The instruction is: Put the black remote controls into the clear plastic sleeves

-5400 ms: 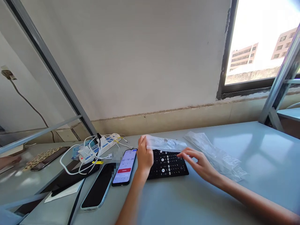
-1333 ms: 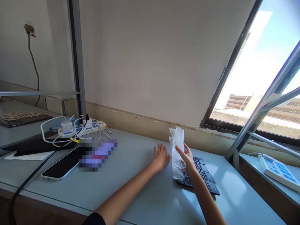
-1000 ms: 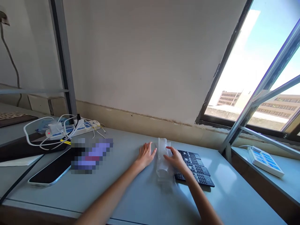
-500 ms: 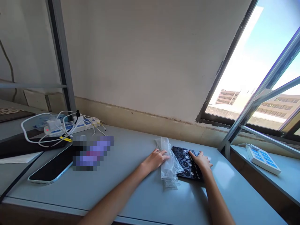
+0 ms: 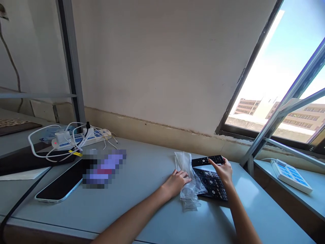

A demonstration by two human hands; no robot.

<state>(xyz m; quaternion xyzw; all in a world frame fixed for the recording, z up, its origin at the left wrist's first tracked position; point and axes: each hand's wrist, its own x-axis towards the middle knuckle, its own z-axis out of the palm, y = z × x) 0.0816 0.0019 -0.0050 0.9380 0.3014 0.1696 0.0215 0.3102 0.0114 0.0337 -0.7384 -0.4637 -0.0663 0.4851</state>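
In the head view my right hand point(image 5: 225, 172) is closed around one end of a black remote control point(image 5: 207, 160). This remote is tilted and raised over the far edge of several other black remotes point(image 5: 213, 184), which lie side by side. Just left of them is a crumpled pile of clear plastic bags point(image 5: 189, 195), partly overlapping the remotes' ends. My left hand point(image 5: 177, 183) lies flat on the near-left side of the bags, fingers stretched out and touching the plastic.
At the left, a phone point(image 5: 61, 181) lies by a blurred purple item point(image 5: 106, 169). Behind them, white cables tangle over a power strip point(image 5: 99, 135). Metal frame bars point(image 5: 264, 135) rise at the right, beside another power strip point(image 5: 291, 176) on a second surface.
My right hand has picked up the farthest remote and raised it off the others. My left hand stays by the plastic bags. The view has shifted slightly.
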